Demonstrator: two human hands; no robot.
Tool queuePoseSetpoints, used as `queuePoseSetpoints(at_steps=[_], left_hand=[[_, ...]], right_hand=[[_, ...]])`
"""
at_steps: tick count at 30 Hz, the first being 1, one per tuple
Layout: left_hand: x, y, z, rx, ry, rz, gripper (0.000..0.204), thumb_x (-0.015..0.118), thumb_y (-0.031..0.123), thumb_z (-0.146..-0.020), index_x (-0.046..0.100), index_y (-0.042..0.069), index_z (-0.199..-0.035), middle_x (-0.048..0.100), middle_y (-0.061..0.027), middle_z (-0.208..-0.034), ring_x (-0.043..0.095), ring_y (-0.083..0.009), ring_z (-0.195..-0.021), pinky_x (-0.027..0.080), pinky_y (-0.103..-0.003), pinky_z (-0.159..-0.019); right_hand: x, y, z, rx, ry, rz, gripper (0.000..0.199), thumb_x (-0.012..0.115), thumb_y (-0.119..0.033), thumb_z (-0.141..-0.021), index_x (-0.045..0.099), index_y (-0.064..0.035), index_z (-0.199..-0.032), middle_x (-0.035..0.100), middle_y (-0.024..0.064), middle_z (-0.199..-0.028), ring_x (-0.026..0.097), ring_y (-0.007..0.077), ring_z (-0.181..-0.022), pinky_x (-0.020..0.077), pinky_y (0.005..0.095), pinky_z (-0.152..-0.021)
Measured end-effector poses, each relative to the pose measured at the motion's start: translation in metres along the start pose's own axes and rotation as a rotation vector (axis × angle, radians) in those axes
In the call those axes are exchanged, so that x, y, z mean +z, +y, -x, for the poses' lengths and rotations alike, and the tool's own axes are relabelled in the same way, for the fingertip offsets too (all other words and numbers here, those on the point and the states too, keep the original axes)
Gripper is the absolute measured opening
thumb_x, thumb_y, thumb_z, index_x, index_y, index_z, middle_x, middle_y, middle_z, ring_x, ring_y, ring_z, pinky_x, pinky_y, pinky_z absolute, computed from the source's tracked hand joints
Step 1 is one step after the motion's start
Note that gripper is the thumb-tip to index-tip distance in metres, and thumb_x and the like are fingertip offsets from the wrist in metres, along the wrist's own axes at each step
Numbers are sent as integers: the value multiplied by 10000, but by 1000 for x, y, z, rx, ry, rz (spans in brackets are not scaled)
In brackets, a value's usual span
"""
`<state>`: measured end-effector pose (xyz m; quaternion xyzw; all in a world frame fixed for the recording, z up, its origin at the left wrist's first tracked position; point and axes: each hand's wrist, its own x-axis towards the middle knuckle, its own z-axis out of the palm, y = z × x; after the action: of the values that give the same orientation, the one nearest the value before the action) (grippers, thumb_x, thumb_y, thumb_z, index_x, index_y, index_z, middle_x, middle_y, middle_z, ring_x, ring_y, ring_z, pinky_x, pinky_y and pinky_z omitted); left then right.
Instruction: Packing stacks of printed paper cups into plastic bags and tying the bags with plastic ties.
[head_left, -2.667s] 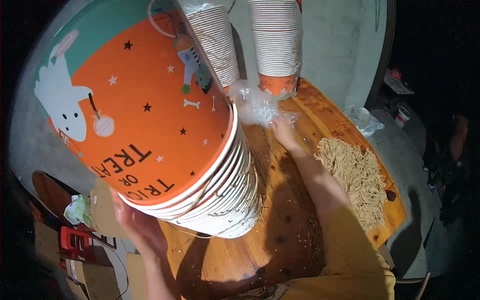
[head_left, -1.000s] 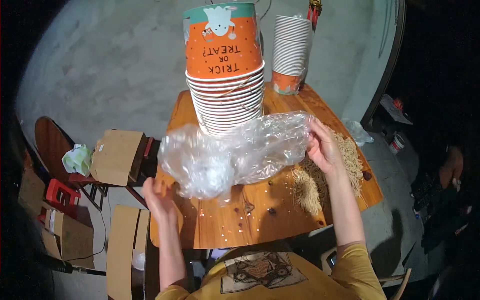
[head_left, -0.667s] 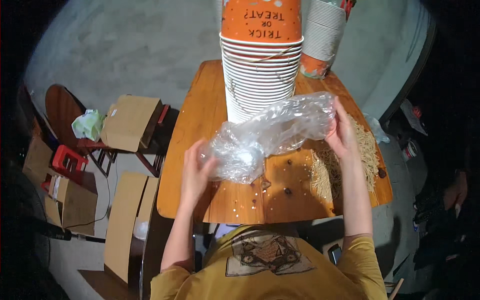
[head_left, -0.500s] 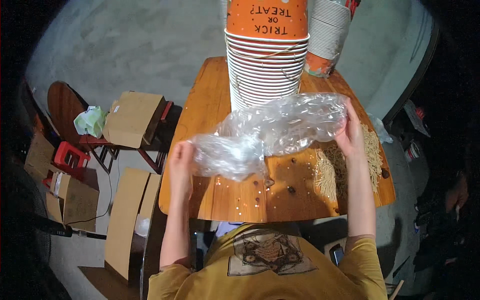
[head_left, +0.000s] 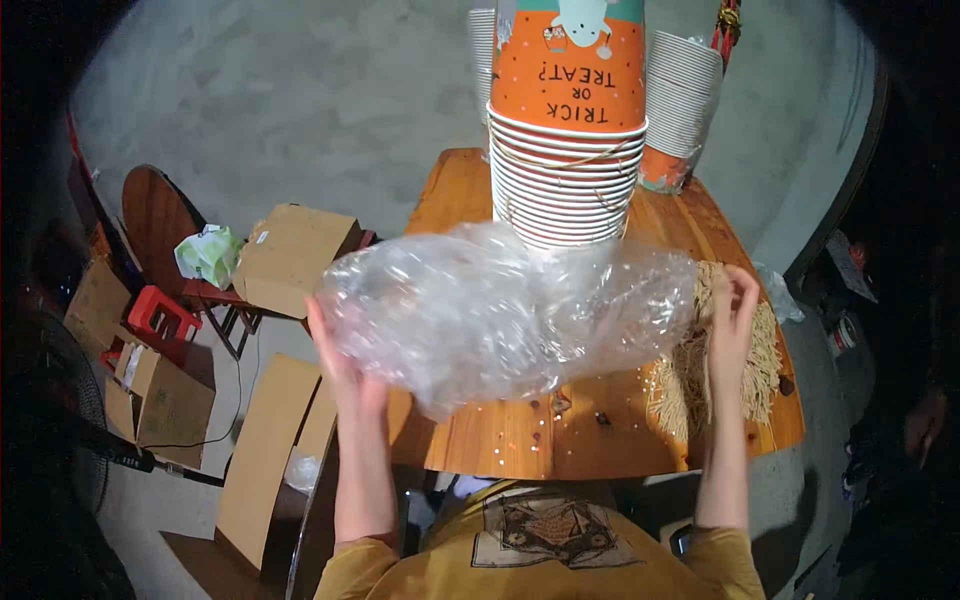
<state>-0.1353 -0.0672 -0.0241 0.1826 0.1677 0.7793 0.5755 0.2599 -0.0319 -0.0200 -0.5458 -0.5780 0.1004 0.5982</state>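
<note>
A crumpled clear plastic bag [head_left: 470, 310] spreads above the near half of the wooden table, in front of a tall stack of paper buckets [head_left: 567, 190]. My left hand [head_left: 348, 360] has the bag's left end between its fingers and thumb, some of the fingers lying along the film. Just beyond the bag's right end, my right hand [head_left: 733, 315] is raised with bent fingers apart and nothing visible in them. Below that hand lies a bundle of beige cords [head_left: 690, 385]. The stacked buckets have white rims, and the top one is orange and upside down.
Two more bucket stacks [head_left: 683, 100] stand farther back on the wooden table [head_left: 470, 205]. Small pale specks dot the table near its front edge. To the left are cardboard boxes [head_left: 295, 260], a red stool [head_left: 163, 318] and a green-white bag [head_left: 208, 255].
The plastic bag has puffed out wider and shifted nearer. My left hand has moved left and down relative to the table; my right hand has come off the bag's right end.
</note>
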Motion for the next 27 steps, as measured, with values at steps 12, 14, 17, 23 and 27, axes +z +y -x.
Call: queuePoseSetpoints(at_steps=[12,14,17,23,27], left_hand=[[31,-50,14,1,69,-312,427,427,472,-958,551,72,-1041,619,-65,-961,604,-173,-890,496,-344,-818],[24,-50,11,-66,72,-378,413,432,457,-961,549,69,-1035,606,-53,-945,594,-160,-883,489,-331,-812],[21,-52,19,128,47,-765,334,443,356,-975,527,50,-1079,546,-31,-958,518,-142,-933,413,-315,-856],[96,-72,72,720,-399,-1511,825,721,351,-756,292,106,-1417,402,-96,-1182,413,-223,-1102,400,-372,-844],[66,-104,36,343,-520,-1786,588,640,200,-825,368,71,-1331,498,-161,-899,542,-341,-700,500,-453,-670]], right_hand=[[17,-61,26,416,-384,-786,270,616,-267,-871,554,-74,-1049,575,-15,-851,494,49,-629,430,209,-597],[5,-66,15,722,-281,-824,237,604,-295,-886,563,-91,-999,542,-38,-777,390,15,-506,353,167,-485],[-8,-62,15,717,-335,-1003,180,579,-283,-910,555,-107,-943,477,-54,-667,292,1,-422,237,164,-372],[-5,-89,28,584,-483,-974,183,488,-280,-949,534,-107,-914,469,-46,-659,359,8,-466,255,160,-398],[-20,-104,37,543,-701,-1027,147,515,-241,-926,542,-98,-949,546,-21,-814,499,35,-684,384,176,-574]])
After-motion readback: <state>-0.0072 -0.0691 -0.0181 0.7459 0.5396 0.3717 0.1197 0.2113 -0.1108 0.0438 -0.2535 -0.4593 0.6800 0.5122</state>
